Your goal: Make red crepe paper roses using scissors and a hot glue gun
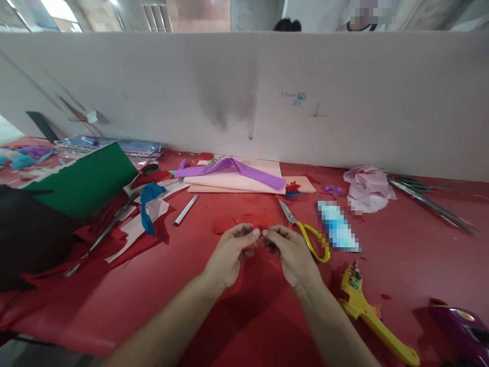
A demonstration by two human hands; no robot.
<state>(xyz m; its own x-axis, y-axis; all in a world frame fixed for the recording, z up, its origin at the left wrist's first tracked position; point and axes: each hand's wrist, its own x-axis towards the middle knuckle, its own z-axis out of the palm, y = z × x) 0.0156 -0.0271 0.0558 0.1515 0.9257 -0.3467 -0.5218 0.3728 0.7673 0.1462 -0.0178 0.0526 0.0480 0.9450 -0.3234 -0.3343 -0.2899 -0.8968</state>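
Observation:
Near the middle of the red table, my left hand [235,247] and my right hand [288,250] meet at the fingertips. Between them they pinch a small red piece of paper [262,223], its lower part hidden by my fingers. Another red paper piece [224,226] lies flat just left of my left hand. Beyond my right hand rest scissors with yellow handles [311,242], their blades pointing away. Farther right lies a yellow glue gun [369,311], its nozzle pointing away from me.
Pink sheets with a purple strip [244,176] lie toward the white partition [153,86]. A marker [186,210], blue scrap [147,209] and green board [91,178] are on the left. Crumpled pink plastic [369,188], a pixelated packet [338,227] and a purple object [460,331] are on the right.

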